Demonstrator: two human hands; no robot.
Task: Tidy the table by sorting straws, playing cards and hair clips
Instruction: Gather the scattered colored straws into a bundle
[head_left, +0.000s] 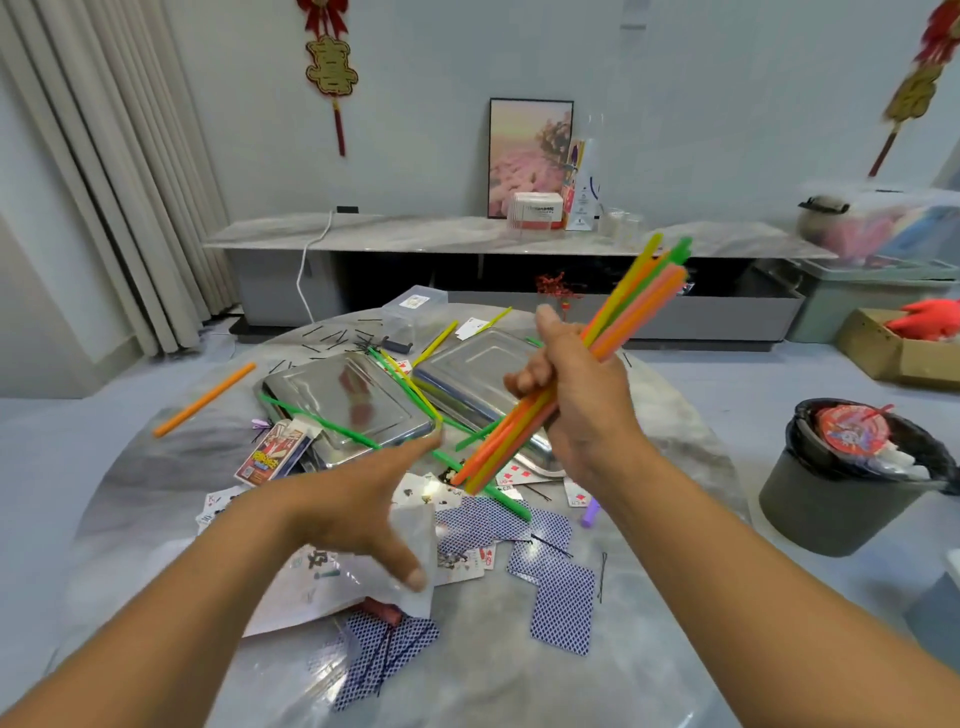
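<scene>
Our right hand (582, 400) grips a straw bundle (582, 358) above the surface (649, 649), long axis rising toward the far right. Left hand (358, 499) spread, fingers reaching a yellow straw (415, 389) across the trays. Near edge open.

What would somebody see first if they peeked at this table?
Probably the bright bundle of straws gripped in the right hand, held up above the two shiny metal trays. Next, the blue-backed playing cards scattered over the near side of the table, with the left hand reaching out above them.
</scene>
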